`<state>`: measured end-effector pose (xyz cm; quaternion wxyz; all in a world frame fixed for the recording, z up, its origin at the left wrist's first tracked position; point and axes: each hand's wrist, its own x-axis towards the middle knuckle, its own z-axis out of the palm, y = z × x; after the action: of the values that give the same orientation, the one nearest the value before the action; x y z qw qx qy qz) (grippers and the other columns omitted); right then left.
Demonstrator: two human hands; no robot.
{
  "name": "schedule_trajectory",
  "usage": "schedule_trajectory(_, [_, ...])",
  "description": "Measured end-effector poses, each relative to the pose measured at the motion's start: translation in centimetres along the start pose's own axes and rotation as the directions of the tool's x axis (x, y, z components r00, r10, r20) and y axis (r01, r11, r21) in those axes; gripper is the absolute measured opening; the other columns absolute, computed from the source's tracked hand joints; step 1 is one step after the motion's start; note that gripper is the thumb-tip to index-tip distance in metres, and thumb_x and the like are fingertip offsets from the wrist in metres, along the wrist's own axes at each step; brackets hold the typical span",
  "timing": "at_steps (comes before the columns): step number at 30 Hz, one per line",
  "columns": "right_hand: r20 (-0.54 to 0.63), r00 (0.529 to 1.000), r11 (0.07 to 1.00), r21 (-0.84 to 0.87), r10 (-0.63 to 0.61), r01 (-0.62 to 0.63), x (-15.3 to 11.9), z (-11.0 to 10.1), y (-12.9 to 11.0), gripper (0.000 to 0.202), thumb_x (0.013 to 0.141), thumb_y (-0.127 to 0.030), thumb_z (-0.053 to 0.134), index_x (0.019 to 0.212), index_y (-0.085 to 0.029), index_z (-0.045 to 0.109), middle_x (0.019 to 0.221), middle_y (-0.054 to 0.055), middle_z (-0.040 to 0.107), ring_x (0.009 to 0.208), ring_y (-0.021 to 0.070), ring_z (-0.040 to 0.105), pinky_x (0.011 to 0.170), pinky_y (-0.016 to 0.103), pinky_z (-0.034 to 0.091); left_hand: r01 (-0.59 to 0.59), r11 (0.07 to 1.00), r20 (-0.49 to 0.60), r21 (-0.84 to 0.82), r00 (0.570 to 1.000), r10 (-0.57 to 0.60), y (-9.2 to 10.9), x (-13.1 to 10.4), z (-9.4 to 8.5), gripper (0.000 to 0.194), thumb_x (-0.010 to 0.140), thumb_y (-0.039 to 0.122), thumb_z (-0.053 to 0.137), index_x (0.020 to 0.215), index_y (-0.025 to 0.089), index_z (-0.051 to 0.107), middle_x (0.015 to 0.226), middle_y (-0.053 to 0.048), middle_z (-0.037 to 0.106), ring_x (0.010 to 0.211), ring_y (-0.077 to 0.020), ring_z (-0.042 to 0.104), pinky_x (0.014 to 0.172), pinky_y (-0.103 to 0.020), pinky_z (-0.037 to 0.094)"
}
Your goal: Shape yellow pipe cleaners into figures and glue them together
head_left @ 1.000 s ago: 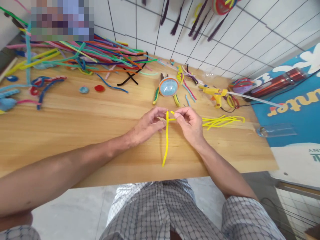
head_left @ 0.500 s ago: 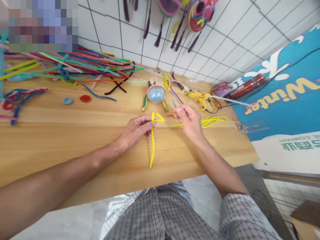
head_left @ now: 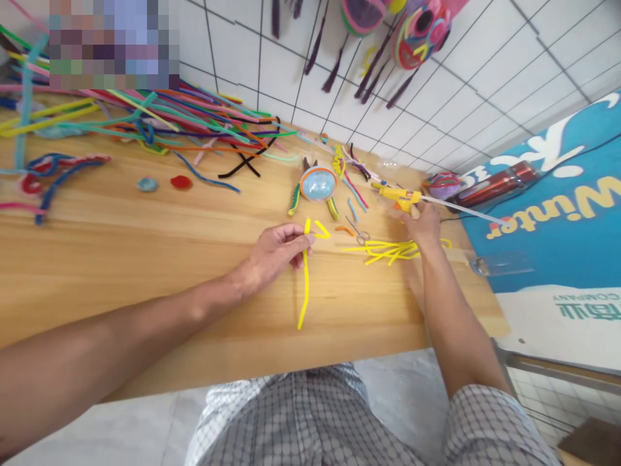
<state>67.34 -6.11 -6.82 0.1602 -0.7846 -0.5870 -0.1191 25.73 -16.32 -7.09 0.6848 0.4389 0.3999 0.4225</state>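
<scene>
Between thumb and fingers, my left hand (head_left: 286,249) pinches a bent yellow pipe cleaner (head_left: 305,291), whose long end hangs down and whose short end folds into a V on the right. My right hand (head_left: 423,223) is at the handle of the yellow glue gun (head_left: 398,195), with its fingers wrapped round it. Small scissors (head_left: 361,237) and an orange piece (head_left: 345,230) lie between the hands. Several yellow pipe cleaners (head_left: 388,249) rest just below and left of my right hand.
Pliers (head_left: 294,199) lie under a blue oval piece with an orange rim (head_left: 318,184). A heap of coloured pipe cleaners (head_left: 194,123) covers the back left. At the right are a red bottle (head_left: 499,184) and a clear cup (head_left: 504,264). Decorated masks (head_left: 421,35) hang above.
My right hand has moved right from beside the scissors to the glue gun and closed on its handle. The scissors now lie uncovered on the table. My left hand keeps its pinch.
</scene>
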Motion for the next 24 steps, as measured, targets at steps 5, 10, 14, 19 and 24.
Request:
schedule_trajectory(5, [0.053,0.989,0.97,0.194,0.135,-0.143,-0.1,0.6,-2.0,0.025,0.084,-0.028,0.066,0.107,-0.019,0.064,0.112,0.018,0.075,0.106,0.0343,0.068,0.099,0.051,0.052,0.046,0.999,-0.039,0.019,0.998,-0.045,0.4,-0.1,0.2,0.031,0.076,0.042,0.084,0.073,0.017,0.066,0.06,0.002,0.063,0.045,-0.0084,0.055,0.044,-0.02,0.048])
schedule_trajectory(10, [0.023,0.999,0.928,0.372,-0.023,0.013,-1.9,-0.9,-3.4,0.024,0.088,-0.029,0.057,0.111,-0.023,0.062,0.116,0.015,0.075,0.109,0.033,0.07,0.1,0.05,0.053,0.075,0.997,-0.077,0.029,0.994,-0.072,0.6,-0.1,0.6,0.025,0.08,0.034,0.079,0.072,0.017,0.062,0.059,0.003,0.062,0.041,-0.0084,0.054,0.039,-0.02,0.048])
schedule_trajectory(14, [0.044,0.986,0.908,0.398,-0.163,0.133,-4.4,-3.4,-6.4,0.023,0.087,-0.046,0.067,0.096,-0.026,0.067,0.098,0.011,0.079,0.091,0.032,0.072,0.084,0.047,0.059,0.089,0.995,-0.09,0.047,0.992,-0.085,0.9,-0.1,0.7,0.022,0.083,0.031,0.076,0.073,0.017,0.062,0.061,0.004,0.063,0.04,-0.0075,0.054,0.038,-0.019,0.048])
schedule_trajectory(19, [0.022,0.981,0.884,0.436,-0.195,0.166,-8.5,-5.9,-11.1,0.026,0.079,-0.049,0.078,0.085,-0.025,0.071,0.08,0.007,0.078,0.073,0.0287,0.072,0.068,0.04,0.058,0.116,0.99,-0.061,0.085,0.992,-0.111,1.3,-0.3,0.7,0.021,0.086,0.026,0.07,0.07,0.017,0.06,0.057,0.005,0.06,0.04,-0.007,0.054,0.039,-0.017,0.048])
schedule_trajectory(24, [0.01,0.943,0.852,0.43,-0.333,0.297,-10.5,-6.8,-12.9,0.017,0.08,-0.039,0.074,0.089,-0.025,0.071,0.084,0.007,0.078,0.081,0.0285,0.074,0.074,0.04,0.059,0.127,0.986,-0.043,0.107,0.992,-0.123,1.4,-0.4,0.7,0.018,0.088,0.018,0.068,0.072,0.017,0.061,0.058,0.005,0.061,0.04,-0.0059,0.054,0.038,-0.015,0.046])
